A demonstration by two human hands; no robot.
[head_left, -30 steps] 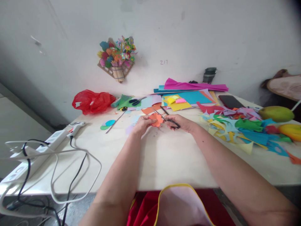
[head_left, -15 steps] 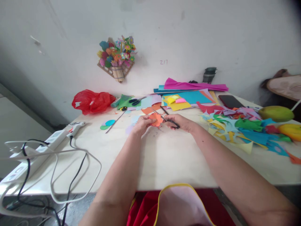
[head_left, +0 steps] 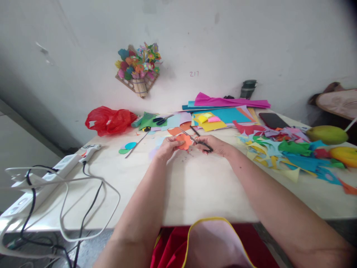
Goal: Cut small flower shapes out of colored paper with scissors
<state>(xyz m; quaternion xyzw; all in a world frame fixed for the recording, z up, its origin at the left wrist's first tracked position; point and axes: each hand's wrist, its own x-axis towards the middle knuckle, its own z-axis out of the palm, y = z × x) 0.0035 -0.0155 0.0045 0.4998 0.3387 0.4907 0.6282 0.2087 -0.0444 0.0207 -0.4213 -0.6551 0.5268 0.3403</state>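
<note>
Between my two hands, over the middle of the table [head_left: 206, 193], is an orange paper piece [head_left: 183, 142] with a rounded, scalloped outline. My left hand [head_left: 168, 146] pinches it by its left edge. My right hand [head_left: 213, 144] is closed round the black handles of a pair of scissors [head_left: 205, 144], whose blades point left along the upper right edge of the orange paper. Whether the blades touch the paper I cannot tell. Tiny orange scraps lie just below it. Blue and green paper circles [head_left: 130, 145] lie to the left, beside a thin dark strip [head_left: 137, 144].
Colourful paper scraps [head_left: 295, 152] and yellow-green fruit [head_left: 327, 134] cover the right side. Coloured sheets [head_left: 228, 115], a second pair of scissors [head_left: 161, 120] and a red plastic bag [head_left: 110, 120] lie at the back. A power strip [head_left: 55, 171] with cables runs along the left.
The orange paper has shifted slightly left, and the scissor blades have tilted a little. Both hands keep their grip; the rest of the table looks the same.
</note>
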